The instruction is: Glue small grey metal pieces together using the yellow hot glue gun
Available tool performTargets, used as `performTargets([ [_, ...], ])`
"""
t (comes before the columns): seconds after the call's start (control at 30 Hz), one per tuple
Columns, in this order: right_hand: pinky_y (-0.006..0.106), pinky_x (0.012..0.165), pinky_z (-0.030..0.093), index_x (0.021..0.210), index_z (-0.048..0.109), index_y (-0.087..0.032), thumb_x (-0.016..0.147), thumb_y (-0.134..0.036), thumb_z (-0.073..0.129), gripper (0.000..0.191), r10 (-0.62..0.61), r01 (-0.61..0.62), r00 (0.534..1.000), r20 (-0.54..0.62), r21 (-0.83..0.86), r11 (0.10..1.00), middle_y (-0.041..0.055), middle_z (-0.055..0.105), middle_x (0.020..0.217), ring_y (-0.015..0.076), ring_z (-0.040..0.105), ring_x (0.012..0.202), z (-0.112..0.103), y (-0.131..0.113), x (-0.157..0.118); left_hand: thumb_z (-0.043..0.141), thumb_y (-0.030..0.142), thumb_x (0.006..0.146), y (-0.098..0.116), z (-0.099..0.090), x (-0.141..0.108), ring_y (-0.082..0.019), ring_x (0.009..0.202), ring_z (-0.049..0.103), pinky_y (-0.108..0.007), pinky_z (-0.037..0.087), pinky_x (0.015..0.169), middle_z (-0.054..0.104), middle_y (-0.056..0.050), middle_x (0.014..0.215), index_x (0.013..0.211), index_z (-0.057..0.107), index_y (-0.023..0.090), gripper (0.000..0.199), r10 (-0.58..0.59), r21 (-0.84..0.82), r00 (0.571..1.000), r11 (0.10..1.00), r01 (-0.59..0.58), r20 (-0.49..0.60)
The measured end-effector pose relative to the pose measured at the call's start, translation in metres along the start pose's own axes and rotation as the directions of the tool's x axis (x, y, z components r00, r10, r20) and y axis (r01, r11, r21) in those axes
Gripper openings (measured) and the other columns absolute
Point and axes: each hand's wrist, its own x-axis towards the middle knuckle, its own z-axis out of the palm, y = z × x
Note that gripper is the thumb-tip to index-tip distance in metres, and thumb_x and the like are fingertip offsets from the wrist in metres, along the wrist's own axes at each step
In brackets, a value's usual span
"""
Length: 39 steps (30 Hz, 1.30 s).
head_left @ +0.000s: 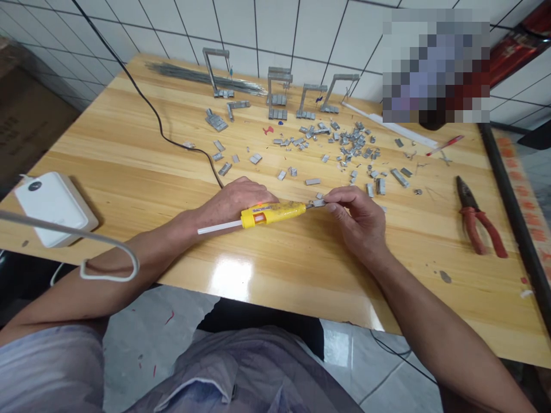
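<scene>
My left hand [239, 198] is wrapped round a yellow glue gun [275, 213], with a white glue stick [219, 227] poking out of its rear end. The gun's nozzle points right, at a small grey metal piece [317, 203]. That piece is pinched between the thumb and fingers of my right hand [357, 218], just above the wooden table. Nozzle and piece appear to touch. Just beyond them lie a flat grey strip [313, 182] and many small grey pieces [355, 140].
Several grey frames [303, 100] stand at the back, beside a bundle of thin rods [189, 76]. Red-handled pliers [473, 221] and a red pen [445, 145] lie right. At left are a white box [55, 209] and a looping white cable [107, 278]. A black cord [150, 106] crosses the table.
</scene>
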Motion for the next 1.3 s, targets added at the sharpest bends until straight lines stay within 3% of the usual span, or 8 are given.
performTargets([
  [0.4, 0.036, 0.075, 0.056, 0.103, 0.076, -0.031, 0.103, -0.024, 0.071, 0.008, -0.18, 0.183, 0.983, 0.035, -0.138, 0.973, 0.0015, 0.08, 0.098, 0.0183, 0.071, 0.085, -0.001, 0.0, 0.004, 0.052, 0.039, 0.112, -0.007, 0.009, 0.0, -0.017, 0.097, 0.076, -0.031, 0.047, 0.09, 0.083, -0.003, 0.103, 0.116, 0.075, 0.025, 0.027, 0.039, -0.031, 0.995, 0.999, -0.042, -0.095],
  [0.67, 0.037, 0.075, 0.056, 0.102, 0.076, -0.031, 0.103, -0.025, 0.071, 0.008, -0.145, 0.149, 0.989, 0.034, -0.144, 0.978, 0.0015, 0.08, 0.098, 0.019, 0.071, 0.084, -0.002, 0.001, 0.004, 0.047, 0.033, 0.115, 0.005, -0.006, 0.003, -0.016, 0.102, 0.075, -0.03, 0.046, 0.093, 0.083, -0.003, 0.107, 0.122, 0.073, 0.024, 0.029, 0.017, 0.032, 1.0, 0.999, -0.018, 0.019],
  [1.13, 0.037, 0.075, 0.057, 0.101, 0.077, -0.03, 0.103, -0.029, 0.072, 0.006, -0.097, 0.099, 0.995, 0.022, -0.126, 0.987, 0.0017, 0.079, 0.097, 0.019, 0.07, 0.084, -0.002, 0.001, 0.004, 0.043, 0.037, 0.117, 0.004, -0.005, 0.003, -0.017, 0.104, 0.075, -0.031, 0.046, 0.094, 0.083, -0.004, 0.11, 0.123, 0.074, 0.026, 0.033, 0.025, 0.072, 0.999, 0.997, -0.027, 0.028],
  [1.3, 0.037, 0.076, 0.057, 0.101, 0.078, -0.03, 0.103, -0.033, 0.071, 0.007, -0.073, 0.075, 0.997, 0.015, -0.122, 0.99, 0.0026, 0.079, 0.097, 0.0195, 0.071, 0.085, -0.002, 0.0, 0.003, 0.043, 0.039, 0.118, -0.001, 0.0, 0.002, -0.016, 0.101, 0.076, -0.031, 0.046, 0.092, 0.083, -0.004, 0.106, 0.12, 0.074, 0.024, 0.035, 0.052, 0.069, 0.998, 0.996, -0.05, -0.031],
])
